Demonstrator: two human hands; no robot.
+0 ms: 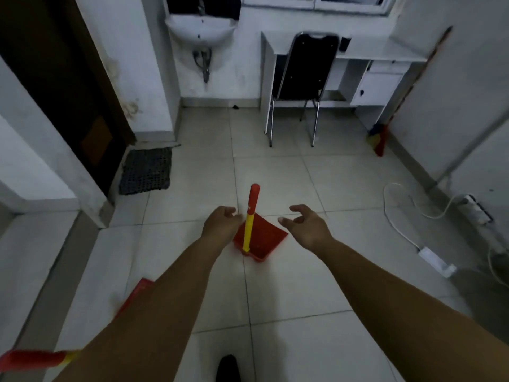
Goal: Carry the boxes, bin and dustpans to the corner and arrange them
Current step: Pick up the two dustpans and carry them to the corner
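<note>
Both loosely curled, empty, the left hand (220, 224) and right hand (305, 227) are flanking the light, stiff dustpan (261, 238), best gripped by its upright handle (252, 213) between them.

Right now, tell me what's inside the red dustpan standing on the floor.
The visible part of the red dustpan pan looks empty, just bare red plastic. Its upright yellow-and-red handle and the left hand cover the pan's near-left corner, so anything there stays hidden.

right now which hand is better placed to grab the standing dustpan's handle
Left. The left hand is right beside the upright dustpan handle, fingers loosely curled toward it and empty. The right hand hovers open, farther off over the red pan's far side.
</note>
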